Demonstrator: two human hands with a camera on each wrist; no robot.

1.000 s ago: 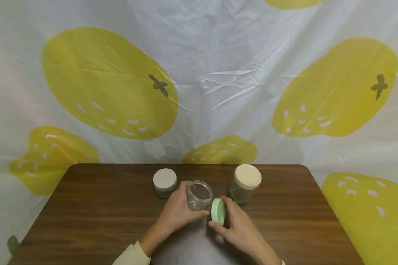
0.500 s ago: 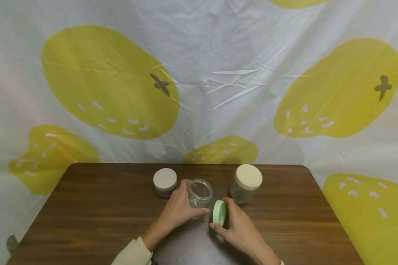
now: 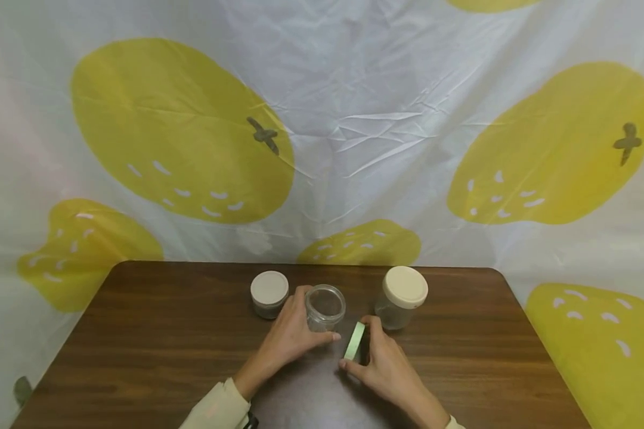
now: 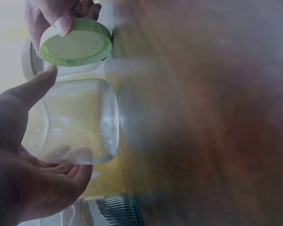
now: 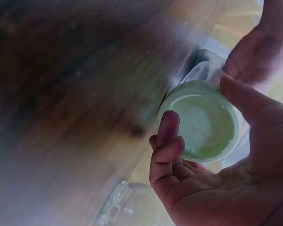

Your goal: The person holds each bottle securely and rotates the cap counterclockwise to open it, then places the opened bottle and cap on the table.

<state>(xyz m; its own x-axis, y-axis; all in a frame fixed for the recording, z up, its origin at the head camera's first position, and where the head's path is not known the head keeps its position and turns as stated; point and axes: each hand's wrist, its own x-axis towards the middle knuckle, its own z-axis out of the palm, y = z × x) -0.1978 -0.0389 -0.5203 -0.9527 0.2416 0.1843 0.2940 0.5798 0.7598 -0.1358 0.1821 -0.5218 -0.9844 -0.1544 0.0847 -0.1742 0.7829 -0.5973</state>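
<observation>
My left hand (image 3: 296,333) curls round a clear lidless jar (image 3: 318,325), thumb on the near side and fingers on the far side. In the left wrist view, the base of this jar (image 4: 108,122) is at or very near the tabletop; I cannot tell whether it touches. My right hand (image 3: 389,363) holds a pale green lid (image 3: 355,341) between thumb and fingers, to the right of the jar and apart from it. Seen from the head, the lid stands nearly edge-on. A round, rimmed face of the lid (image 5: 203,125) shows in the right wrist view.
Behind the left hand stands a small jar with a white lid (image 3: 269,287). A taller clear jar with a cream lid (image 3: 405,287) stands behind the right hand. The brown wooden table (image 3: 155,339) ends at a fruit-print cloth (image 3: 354,149) hanging behind it.
The green lid has turned in my right hand from showing its face to nearly edge-on. My left hand and the clear jar have shifted slightly away from me. The other jars stay put.
</observation>
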